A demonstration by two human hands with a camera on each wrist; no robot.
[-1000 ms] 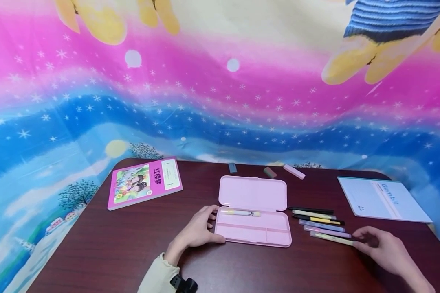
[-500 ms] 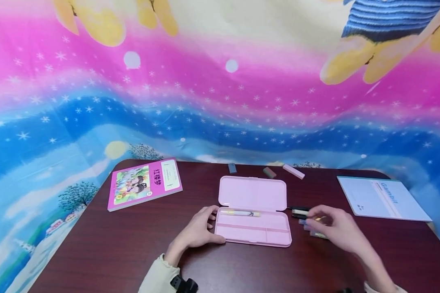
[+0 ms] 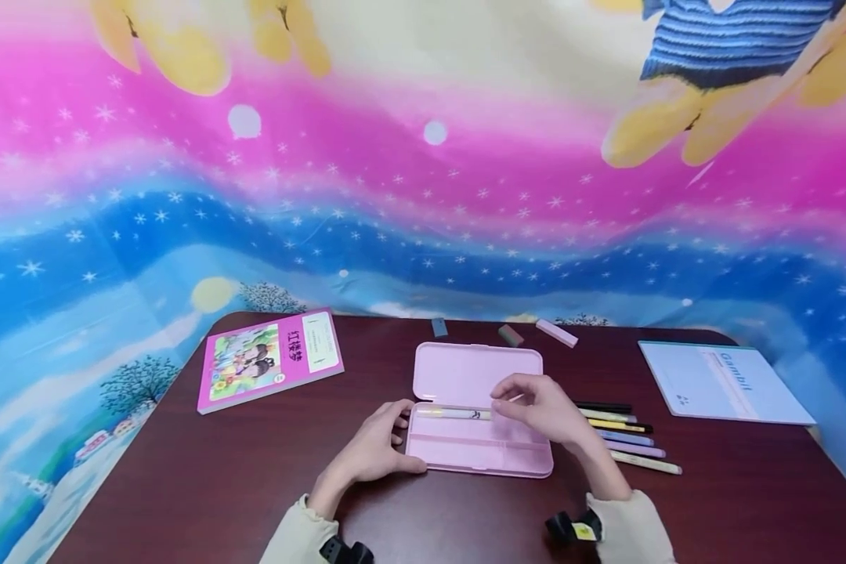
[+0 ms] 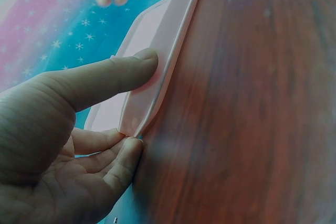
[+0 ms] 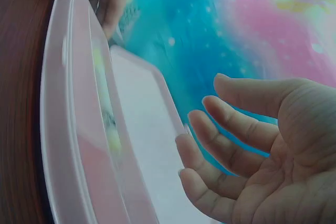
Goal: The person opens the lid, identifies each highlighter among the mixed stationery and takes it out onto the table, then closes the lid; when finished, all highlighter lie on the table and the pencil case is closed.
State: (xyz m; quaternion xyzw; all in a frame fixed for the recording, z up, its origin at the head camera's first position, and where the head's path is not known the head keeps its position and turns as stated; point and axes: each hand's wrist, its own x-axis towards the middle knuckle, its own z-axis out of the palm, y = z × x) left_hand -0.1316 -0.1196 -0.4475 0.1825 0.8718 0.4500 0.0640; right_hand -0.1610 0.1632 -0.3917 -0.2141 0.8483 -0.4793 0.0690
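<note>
A pink pencil case (image 3: 458,372) lies unfolded on the table, its lid tipped back and its divided tray facing up. My left hand (image 3: 370,446) holds the tray's left end, with the thumb (image 4: 139,69) pressed on the near wall and the fingers at the corner. Inside the rear compartment rests a pale marker with yellow ends (image 3: 454,413). Over the right part of the case hovers my right hand (image 3: 546,411). In the right wrist view its fingers (image 5: 220,140) are loosely bent, apart from the thumb, with nothing between them.
Several pens and markers (image 3: 630,440) lie side by side right of the case, partly behind the right forearm. Three small blocks, one of them pink (image 3: 557,333), sit at the back. A pink book (image 3: 271,360) is at left, a pale notebook (image 3: 726,384) at right.
My right hand has swept left from the right ends of the markers, across them, to above the pencil case. My left hand has stayed on the case. The head view has shifted slightly.
</note>
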